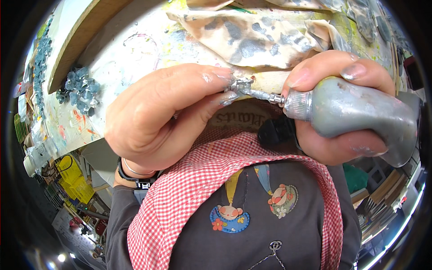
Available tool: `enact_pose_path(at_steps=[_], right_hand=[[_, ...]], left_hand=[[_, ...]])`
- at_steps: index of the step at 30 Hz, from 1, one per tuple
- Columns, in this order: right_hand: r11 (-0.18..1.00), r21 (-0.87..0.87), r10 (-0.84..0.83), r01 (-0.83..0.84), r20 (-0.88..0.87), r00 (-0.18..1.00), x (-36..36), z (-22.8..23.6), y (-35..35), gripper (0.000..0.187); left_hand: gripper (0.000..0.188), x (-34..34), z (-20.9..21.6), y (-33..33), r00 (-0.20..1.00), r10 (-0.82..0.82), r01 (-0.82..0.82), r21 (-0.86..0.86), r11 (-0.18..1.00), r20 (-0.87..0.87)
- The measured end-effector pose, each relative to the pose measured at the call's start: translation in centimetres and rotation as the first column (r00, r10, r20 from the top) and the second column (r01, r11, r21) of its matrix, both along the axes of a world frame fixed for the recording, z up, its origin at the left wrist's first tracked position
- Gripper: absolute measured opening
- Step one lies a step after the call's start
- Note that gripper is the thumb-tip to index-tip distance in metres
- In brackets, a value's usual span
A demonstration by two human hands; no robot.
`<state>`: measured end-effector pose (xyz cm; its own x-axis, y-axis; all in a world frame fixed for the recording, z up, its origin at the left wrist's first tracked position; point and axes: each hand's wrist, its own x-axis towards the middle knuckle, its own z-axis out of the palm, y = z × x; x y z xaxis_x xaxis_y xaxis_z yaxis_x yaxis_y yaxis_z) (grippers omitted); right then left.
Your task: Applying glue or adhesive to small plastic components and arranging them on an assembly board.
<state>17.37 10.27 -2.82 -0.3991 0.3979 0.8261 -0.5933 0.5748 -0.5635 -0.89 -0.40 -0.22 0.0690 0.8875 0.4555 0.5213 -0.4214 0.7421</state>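
Note:
My right hand grips a grey squeeze bottle of silver paint, its ribbed neck and thin nozzle pointing left. My left hand pinches a small silver-coated lump at the nozzle's tip between thumb and fingertips, which are smeared with silver. Both hands are held close above my chest, over a red-checked apron on a dark grey top.
A paint-stained table lies beyond the hands, with a blotched cloth and a cluster of small grey-blue painted pieces near its left edge. A wooden board leans at the upper left. Yellow crates and shelves stand below.

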Motion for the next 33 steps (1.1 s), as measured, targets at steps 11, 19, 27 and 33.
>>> enact_pose_path(at_steps=[11, 19, 27, 33], right_hand=[[0.977, 0.160, -0.121, 0.142, -0.134, 0.984, -1.3, -0.2, 0.4, 0.045], [0.979, -0.151, -0.155, 0.137, -0.117, 0.981, -0.6, -0.3, -1.3, 0.051], [0.989, 0.097, -0.111, 0.114, -0.036, 0.993, -0.5, -0.2, 0.6, 0.051], [0.941, -0.124, -0.335, 0.314, -0.216, 0.917, -2.6, -0.6, -1.1, 0.049]], left_hand=[[0.026, 0.1, 0.0, 0.1, 1.000, -0.011, 0.011, 0.012, 1.000, 0.005], [0.024, 0.3, 0.1, 0.1, 1.000, 0.007, -0.006, 0.029, 1.000, -0.006], [0.024, 0.2, 0.1, 0.4, 1.000, -0.010, 0.012, 0.066, 0.998, -0.028], [0.024, 0.2, 0.0, 0.4, 0.999, -0.030, 0.032, 0.081, 0.996, -0.022]])
